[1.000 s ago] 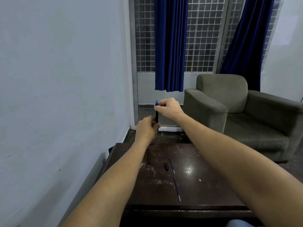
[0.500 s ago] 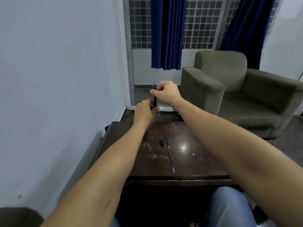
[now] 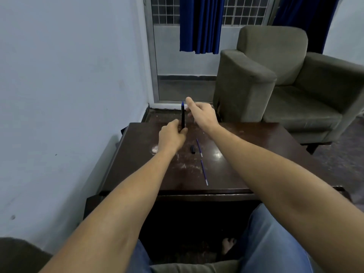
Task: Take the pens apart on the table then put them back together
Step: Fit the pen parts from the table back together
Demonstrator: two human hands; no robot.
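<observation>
- A short black plastic pen cap (image 3: 193,149) lies on the dark brown wooden table (image 3: 256,154), near its middle.
- A thin blue plastic refill (image 3: 199,144) lies just at 3 o'clock of the cap.
- A second thin blue refill (image 3: 204,172) lies at 6 o'clock of the first, toward the near edge.
- At 11 o'clock from the cap, over the far edge, the left hand (image 3: 171,136) grips the foot of an upright black pen barrel with a blue tip (image 3: 183,117).
- The right hand (image 3: 202,115) is just at 3 o'clock of the barrel.
- A grey-green upholstered armchair (image 3: 275,75) stands beyond the table at 1 o'clock.
</observation>
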